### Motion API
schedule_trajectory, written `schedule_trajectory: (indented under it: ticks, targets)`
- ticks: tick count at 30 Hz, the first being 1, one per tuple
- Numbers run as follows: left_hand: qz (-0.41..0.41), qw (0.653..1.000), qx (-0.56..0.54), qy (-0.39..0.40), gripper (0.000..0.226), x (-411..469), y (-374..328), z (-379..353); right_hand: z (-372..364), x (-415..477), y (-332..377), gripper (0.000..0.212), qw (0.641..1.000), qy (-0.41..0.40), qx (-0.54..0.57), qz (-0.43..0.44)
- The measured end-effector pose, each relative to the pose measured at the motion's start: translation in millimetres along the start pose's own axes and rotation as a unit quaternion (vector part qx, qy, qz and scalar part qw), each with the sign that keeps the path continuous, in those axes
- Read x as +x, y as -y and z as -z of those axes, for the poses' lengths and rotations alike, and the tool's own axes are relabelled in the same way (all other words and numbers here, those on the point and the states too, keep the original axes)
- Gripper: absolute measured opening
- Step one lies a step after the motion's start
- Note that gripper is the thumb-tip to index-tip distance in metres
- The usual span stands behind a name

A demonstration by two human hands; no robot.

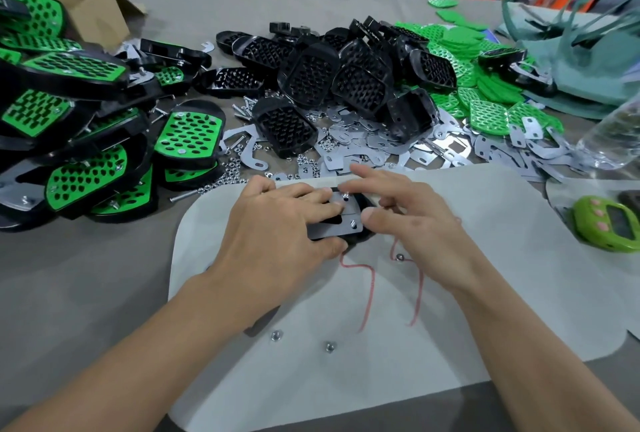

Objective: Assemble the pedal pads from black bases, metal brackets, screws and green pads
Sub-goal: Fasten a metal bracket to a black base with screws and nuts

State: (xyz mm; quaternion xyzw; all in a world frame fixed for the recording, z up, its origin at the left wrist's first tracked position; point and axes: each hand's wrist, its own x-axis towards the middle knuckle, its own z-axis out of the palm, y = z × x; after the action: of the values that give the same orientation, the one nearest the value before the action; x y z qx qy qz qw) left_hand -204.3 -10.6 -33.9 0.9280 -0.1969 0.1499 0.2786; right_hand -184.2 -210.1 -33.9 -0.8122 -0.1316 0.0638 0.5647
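On the mat, left hand grips the base, bracket up, long axis seemingly left-right; right hand, fingers spread, touches its screw.

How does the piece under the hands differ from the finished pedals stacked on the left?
The piece shows a metal bracket and screws facing up, no green; the finished pedals show perforated green pads. The piece lies flat on the pale mat, gripped by the left hand and touched by the right hand; the finished pedals lie heaped and tilted, untouched. Both have black bases.
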Motion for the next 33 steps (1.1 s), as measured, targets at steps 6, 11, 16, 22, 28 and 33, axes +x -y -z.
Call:
schedule_trajectory:
  ticks: [6,11,16,22,28,33]
  targets:
    - [0.004,1.0,-0.009,0.001,0.041,-0.2,0.2,-0.6,0.7,-0.6,1.7,0.019,0.997,-0.059,0.057,-0.01]
    - [-0.013,1.0,0.001,-0.016,0.037,-0.6,0.1,-0.1,-3.0,2.7,1.6,0.03,0.999,-0.043,0.015,-0.008]
    - [0.005,1.0,-0.006,0.0,0.041,-0.6,-0.9,-0.6,2.8,1.4,1.2,0.018,0.995,-0.066,0.073,0.001]
    - [-0.025,1.0,0.003,-0.019,0.035,0.6,-0.2,-0.6,-13.0,12.3,11.3,0.024,0.986,-0.15,-0.072,-0.019]
    - [-0.039,0.999,0.028,-0.013,0.035,1.8,-1.2,0.9,-12.4,25.5,47.1,0.012,0.889,-0.019,-0.455,0.055]
    - [-0.007,0.998,0.058,0.031,0.031,1.7,-7.3,5.4,-22.3,22.6,64.1,0.037,0.798,0.067,-0.586,0.123]
